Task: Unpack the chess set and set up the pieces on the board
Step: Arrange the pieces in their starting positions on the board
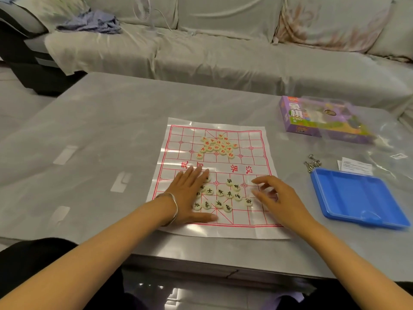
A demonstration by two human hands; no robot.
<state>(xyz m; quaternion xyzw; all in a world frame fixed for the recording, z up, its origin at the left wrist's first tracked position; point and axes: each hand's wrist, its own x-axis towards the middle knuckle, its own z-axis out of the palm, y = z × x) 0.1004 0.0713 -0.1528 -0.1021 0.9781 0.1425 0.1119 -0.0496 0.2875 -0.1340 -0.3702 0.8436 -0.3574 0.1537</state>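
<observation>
Black pieces (220, 195) heaped on near half of the board (257, 142), red pieces (218, 146) heaped on far half; none looks placed yet. Left hand (190, 193) lies flat, fingers straight, against the heap's left edge. Right hand (274, 193) hovers at its right, loosely curled, holding nothing. Best way: pin the thin sheet, lift one piece at a time, seat it on a line crossing. Box (312, 119) and blue tray (357, 198) sit well off right.
</observation>
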